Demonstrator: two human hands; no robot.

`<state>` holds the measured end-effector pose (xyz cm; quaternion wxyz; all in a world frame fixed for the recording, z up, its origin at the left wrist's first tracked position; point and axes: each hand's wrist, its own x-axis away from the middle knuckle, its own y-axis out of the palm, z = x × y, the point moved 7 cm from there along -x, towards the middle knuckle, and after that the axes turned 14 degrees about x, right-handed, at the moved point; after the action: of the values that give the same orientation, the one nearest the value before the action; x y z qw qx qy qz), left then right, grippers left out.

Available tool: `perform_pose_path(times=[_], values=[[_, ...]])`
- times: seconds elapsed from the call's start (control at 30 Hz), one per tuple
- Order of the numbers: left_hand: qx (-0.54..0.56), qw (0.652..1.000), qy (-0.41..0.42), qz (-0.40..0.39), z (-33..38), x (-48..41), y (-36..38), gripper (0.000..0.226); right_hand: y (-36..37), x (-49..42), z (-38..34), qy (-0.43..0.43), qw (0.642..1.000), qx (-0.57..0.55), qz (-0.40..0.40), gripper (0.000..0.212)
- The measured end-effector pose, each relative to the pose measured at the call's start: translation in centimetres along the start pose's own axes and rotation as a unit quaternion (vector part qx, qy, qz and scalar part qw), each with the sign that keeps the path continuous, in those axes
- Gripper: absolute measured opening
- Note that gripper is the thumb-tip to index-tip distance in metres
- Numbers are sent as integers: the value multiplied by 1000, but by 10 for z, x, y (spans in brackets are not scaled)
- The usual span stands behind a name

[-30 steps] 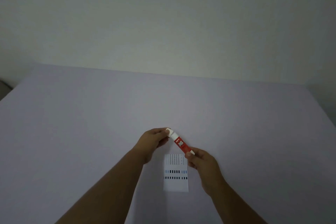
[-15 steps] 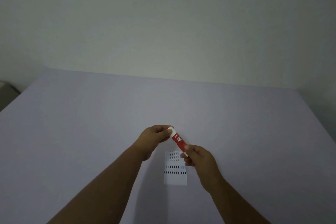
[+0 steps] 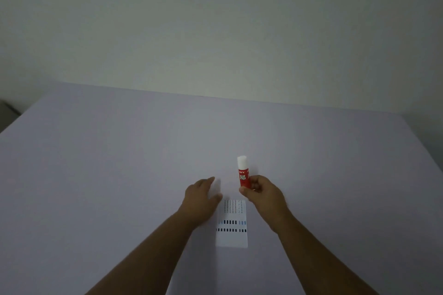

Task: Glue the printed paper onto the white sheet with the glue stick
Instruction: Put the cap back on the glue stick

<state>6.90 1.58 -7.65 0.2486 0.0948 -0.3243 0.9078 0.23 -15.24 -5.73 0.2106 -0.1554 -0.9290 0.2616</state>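
Note:
A red glue stick (image 3: 243, 175) with a white end on top stands upright in my right hand (image 3: 263, 195), which grips its lower part above the far edge of the printed paper. The printed paper (image 3: 232, 235), a small slip with rows of dark marks, lies flat on the large white sheet (image 3: 143, 163) between my two forearms. My left hand (image 3: 200, 199) hovers just left of the paper's far corner, fingers apart and holding nothing that I can see.
The white sheet covers the whole work surface up to a pale wall (image 3: 215, 31) at the back. A dark object (image 3: 7, 115) shows past the sheet's far left edge.
My left hand has let go of the glue stick's white end and dropped to the left. My right hand has turned the stick from tilted to upright and moved it right.

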Motion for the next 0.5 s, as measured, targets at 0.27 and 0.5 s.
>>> perform_pose_path(times=[0.27,0.5], values=[[-137,988,53,39,-26,-14,21,59,15,-33,6,-33,990,122,60,17],[-153,986,53,39,-25,-23,25,57,21,-40,6,-53,987,135,65,16]])
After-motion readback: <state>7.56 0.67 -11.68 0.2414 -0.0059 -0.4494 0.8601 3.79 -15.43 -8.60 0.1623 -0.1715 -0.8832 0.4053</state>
